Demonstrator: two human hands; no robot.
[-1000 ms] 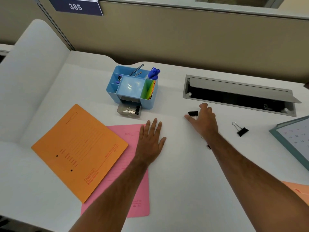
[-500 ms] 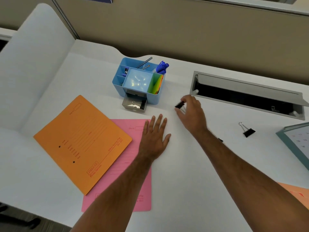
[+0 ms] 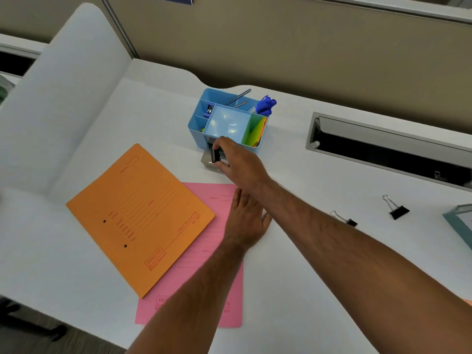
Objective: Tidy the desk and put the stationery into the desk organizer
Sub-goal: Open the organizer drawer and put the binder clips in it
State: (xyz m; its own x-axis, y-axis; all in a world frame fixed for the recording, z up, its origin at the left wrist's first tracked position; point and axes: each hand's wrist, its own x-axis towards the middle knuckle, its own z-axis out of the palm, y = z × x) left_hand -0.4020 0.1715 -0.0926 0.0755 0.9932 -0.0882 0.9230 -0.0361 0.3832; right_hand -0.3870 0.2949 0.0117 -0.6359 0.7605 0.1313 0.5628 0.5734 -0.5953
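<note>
A black binder clip (image 3: 215,156) is pinched between the thumb and curled fingers of the right hand (image 3: 238,162), directly over the small open drawer (image 3: 207,159) that projects from the front of the blue desk organizer (image 3: 227,121). Whether the clip touches the drawer cannot be told. The organizer stands on the white desk (image 3: 293,264) near its rear edge; its compartments hold blue markers (image 3: 265,104), pencils (image 3: 237,97) and coloured paper sheets (image 3: 256,131), while the large central compartment shows a bare floor. The left hand (image 3: 246,221) lies flat, palm down, fingers straight and close together, partly on the pink file folder (image 3: 204,251) and partly on the desk; the right forearm crosses above its fingertips. An orange file folder (image 3: 138,215) overlaps the pink one on its left side. Two further black binder clips rest on the desk to the right, well apart from the organizer: a smaller clip (image 3: 344,218) just beside the right forearm and a larger clip (image 3: 396,208) beyond it. A recessed cable tray (image 3: 388,146) with raised lid lies behind them.
</note>
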